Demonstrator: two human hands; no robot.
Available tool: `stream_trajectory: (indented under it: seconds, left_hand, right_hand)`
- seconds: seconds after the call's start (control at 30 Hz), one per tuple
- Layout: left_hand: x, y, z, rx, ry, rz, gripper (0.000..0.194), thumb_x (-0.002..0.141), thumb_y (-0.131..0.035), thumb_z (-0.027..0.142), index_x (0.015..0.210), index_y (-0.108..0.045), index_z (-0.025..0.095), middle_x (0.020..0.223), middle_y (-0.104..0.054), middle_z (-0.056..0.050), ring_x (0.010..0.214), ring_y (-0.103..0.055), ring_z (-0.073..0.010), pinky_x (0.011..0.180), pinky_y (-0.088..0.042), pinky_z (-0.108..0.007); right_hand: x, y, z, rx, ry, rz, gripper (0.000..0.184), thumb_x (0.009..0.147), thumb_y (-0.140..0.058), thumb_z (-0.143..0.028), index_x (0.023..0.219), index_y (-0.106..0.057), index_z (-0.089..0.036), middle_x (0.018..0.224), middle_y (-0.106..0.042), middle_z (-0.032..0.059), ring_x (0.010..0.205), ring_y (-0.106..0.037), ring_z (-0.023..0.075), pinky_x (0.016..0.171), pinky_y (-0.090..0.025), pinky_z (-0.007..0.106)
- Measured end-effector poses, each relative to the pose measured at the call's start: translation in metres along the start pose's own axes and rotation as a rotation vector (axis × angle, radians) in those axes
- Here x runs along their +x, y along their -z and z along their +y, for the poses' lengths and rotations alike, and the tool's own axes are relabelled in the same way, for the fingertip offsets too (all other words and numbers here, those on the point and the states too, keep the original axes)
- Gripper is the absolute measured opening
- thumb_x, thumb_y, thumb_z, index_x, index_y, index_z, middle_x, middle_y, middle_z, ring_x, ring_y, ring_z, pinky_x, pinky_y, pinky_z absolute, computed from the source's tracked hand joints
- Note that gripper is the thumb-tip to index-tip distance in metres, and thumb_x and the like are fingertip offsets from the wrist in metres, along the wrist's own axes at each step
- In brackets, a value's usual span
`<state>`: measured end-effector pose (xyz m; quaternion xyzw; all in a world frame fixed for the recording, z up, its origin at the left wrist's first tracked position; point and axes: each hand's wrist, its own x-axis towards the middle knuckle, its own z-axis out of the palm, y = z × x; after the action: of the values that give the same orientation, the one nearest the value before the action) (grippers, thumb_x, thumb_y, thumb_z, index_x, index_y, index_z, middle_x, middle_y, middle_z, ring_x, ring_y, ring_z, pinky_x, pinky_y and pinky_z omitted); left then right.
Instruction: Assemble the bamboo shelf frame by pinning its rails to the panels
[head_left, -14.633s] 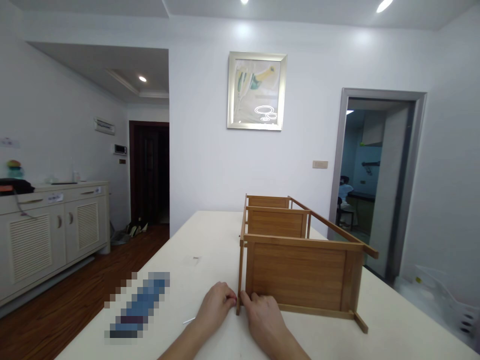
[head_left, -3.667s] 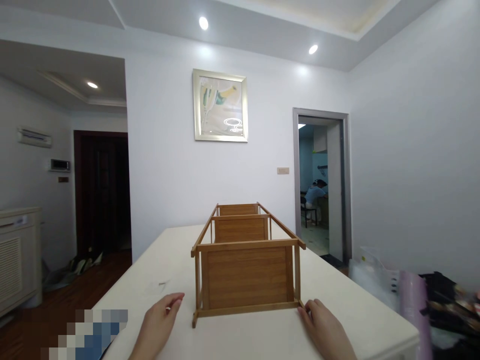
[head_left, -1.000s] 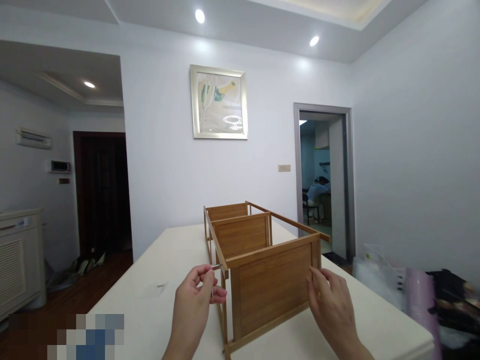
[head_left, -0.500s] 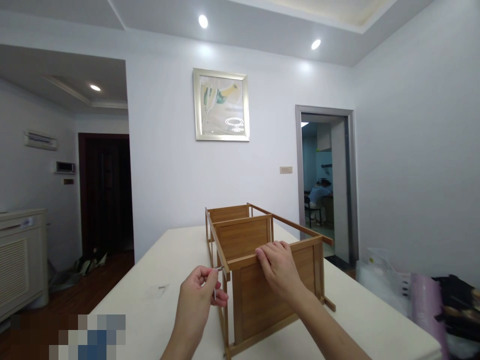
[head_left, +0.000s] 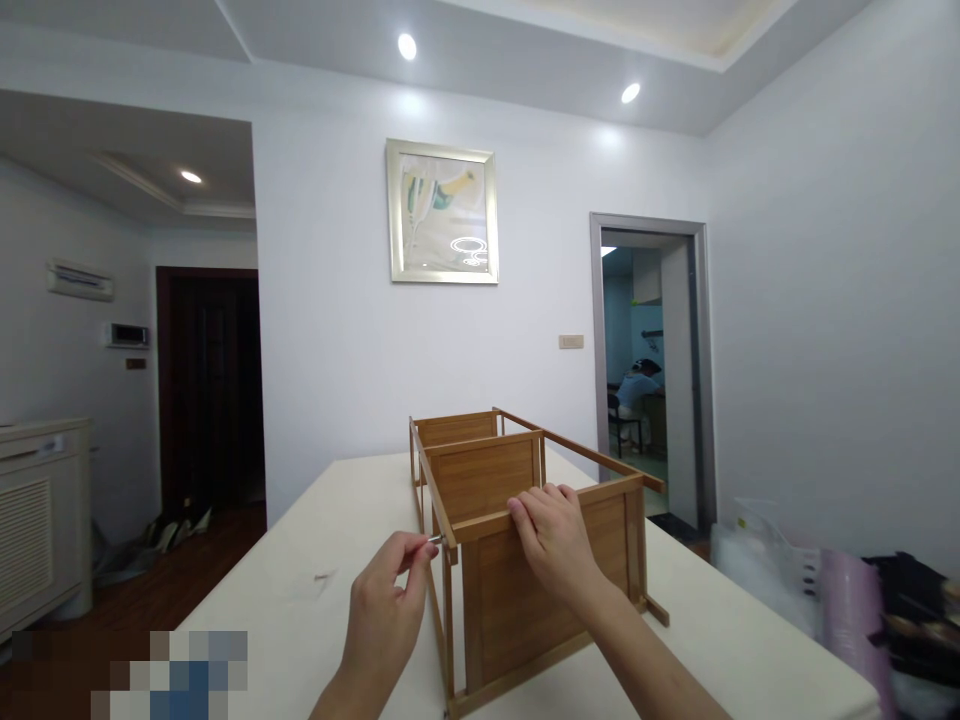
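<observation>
A wooden shelf rack (head_left: pixel 551 590) lies on its side on the cream table (head_left: pixel 255 600). My left hand (head_left: pixel 390 590) is at the rack's near left corner. Its thumb and fingers pinch a thin metal hex key (head_left: pixel 434 540), whose tip meets the end of the upper left rail. Most of the key is hidden by the fingers. My right hand (head_left: pixel 553 530) rests over the top edge of the nearest shelf panel, fingers curled over and gripping it. A small screw-like piece (head_left: pixel 322 576) lies on the table left of my left hand.
Behind the table stands a white wall with a framed picture (head_left: pixel 442 210). A person (head_left: pixel 637 385) sits beyond the doorway at right. Clear plastic wrap (head_left: pixel 757 550) and a pink roll (head_left: pixel 851 610) lie beside the table's right edge. A cabinet (head_left: pixel 41 530) stands at left.
My left hand has turned, and the long arm of the hex key that hung below its fingers no longer shows. My right hand keeps its grip on the panel.
</observation>
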<state>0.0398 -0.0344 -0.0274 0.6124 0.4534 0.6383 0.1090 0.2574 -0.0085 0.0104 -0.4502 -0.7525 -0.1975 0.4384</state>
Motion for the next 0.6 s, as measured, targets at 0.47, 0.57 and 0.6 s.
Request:
stream_trajectory:
  seconds: [0.47,0.57,0.6]
  left_hand:
    - [0.007,0.006,-0.011,0.141,-0.301,-0.032,0.012,0.082,-0.060,0.028,0.086,-0.072,0.027,0.083,-0.075,-0.003,0.077,-0.069,-0.0197,0.074,-0.050,-0.027]
    - [0.009,0.007,-0.008,0.150,-0.325,-0.047,0.012,0.081,-0.061,0.029,0.085,-0.073,0.027,0.081,-0.074,-0.003,0.073,-0.068,-0.0196,0.073,-0.050,-0.028]
    - [0.009,0.007,-0.007,0.144,-0.321,-0.047,0.012,0.081,-0.061,0.030,0.084,-0.073,0.027,0.080,-0.074,-0.003,0.073,-0.068,-0.0194,0.071,-0.050,-0.027]
  right_hand:
    - [0.000,-0.001,-0.001,0.030,-0.030,-0.009,0.041,0.101,-0.031,-0.032,0.067,-0.051,-0.021,0.070,-0.060,-0.0007,0.072,-0.047,0.0150,0.085,-0.027,0.034]
    - [0.000,0.000,-0.001,0.032,-0.032,-0.019,0.042,0.101,-0.030,-0.033,0.067,-0.052,-0.021,0.071,-0.061,-0.0005,0.072,-0.047,0.0149,0.086,-0.027,0.034]
    - [0.000,0.000,-0.001,0.034,-0.034,-0.020,0.042,0.101,-0.030,-0.033,0.067,-0.052,-0.021,0.071,-0.061,-0.0004,0.072,-0.047,0.0149,0.086,-0.027,0.034]
